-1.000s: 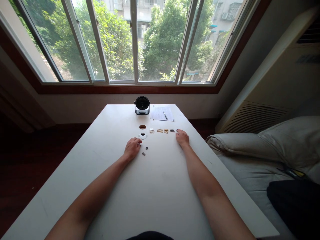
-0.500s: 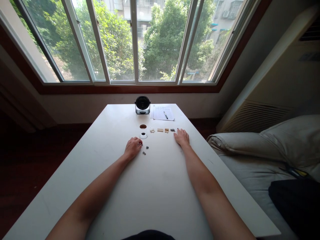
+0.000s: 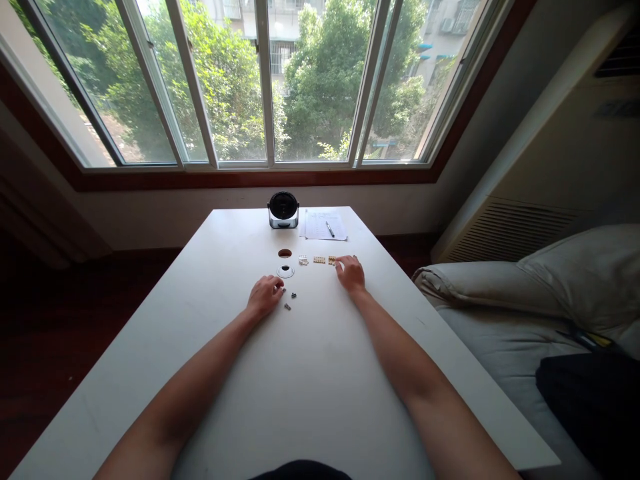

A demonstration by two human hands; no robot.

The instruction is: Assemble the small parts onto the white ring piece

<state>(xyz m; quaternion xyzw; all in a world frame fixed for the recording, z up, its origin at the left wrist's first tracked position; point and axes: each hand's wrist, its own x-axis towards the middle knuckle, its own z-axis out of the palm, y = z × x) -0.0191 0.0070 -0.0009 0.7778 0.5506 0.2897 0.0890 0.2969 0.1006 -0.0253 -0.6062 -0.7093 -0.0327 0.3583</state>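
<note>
Your left hand (image 3: 266,293) rests low over the white table (image 3: 310,373), fingers curled inward with the thumb side toward the middle, and a small metal piece (image 3: 283,289) shows right at its fingertips; whether you have it pinched or are only touching it, I cannot tell. Two more little clusters lie just beyond that hand on your right: a dark pair (image 3: 293,295) near the fingertips and a grey pair (image 3: 287,307) a bit closer to you. Your right hand (image 3: 351,275) is farther over, palm down and fingers bent, its fingertips at the right edge of a small gold cluster (image 3: 331,261); how wide the fingers are parted and whether they have hold of anything is too small to tell. Left of that cluster, in a row running across the table, come the gold pieces (image 3: 319,260) and then the silver pieces (image 3: 303,260). Just beyond your left hand sits a white ring (image 3: 290,274) with a dark centre, and past it a brown oval (image 3: 285,253). Near the far edge stand a round black device (image 3: 283,207) on a stand and, to its right, some paper (image 3: 317,227) with a pen (image 3: 330,229) on it.
</note>
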